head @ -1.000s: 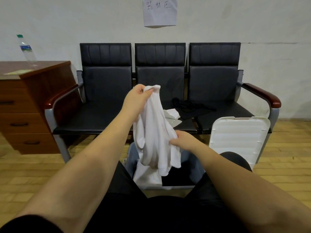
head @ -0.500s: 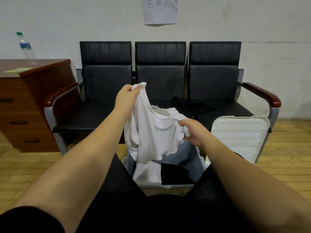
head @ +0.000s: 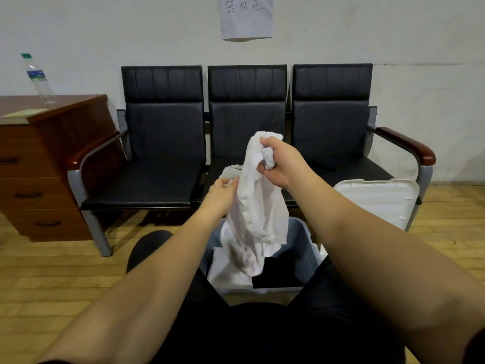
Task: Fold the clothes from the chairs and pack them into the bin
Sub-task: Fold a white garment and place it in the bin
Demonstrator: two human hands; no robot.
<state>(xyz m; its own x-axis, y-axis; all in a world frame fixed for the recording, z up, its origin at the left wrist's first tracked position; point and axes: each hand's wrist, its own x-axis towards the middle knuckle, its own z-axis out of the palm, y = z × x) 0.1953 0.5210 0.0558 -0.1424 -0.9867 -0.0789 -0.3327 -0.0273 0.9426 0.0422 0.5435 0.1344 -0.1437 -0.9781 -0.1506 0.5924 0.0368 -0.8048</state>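
Above the bin [head: 309, 241], right hand [head: 280, 164] gripping white shirt [head: 258, 219], left hand [head: 221, 193] pinching it, lid [head: 378, 200] against chairs [head: 162, 143].

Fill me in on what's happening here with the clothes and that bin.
A person is handling a white garment over an open grey bin on the floor in front of a row of black chairs. The right hand grips a bunched top part of it, held high, while the left hand pinches its edge lower down. It hangs loose, not yet folded. The bin already holds white and black clothes, and its white lid leans against the right chair.
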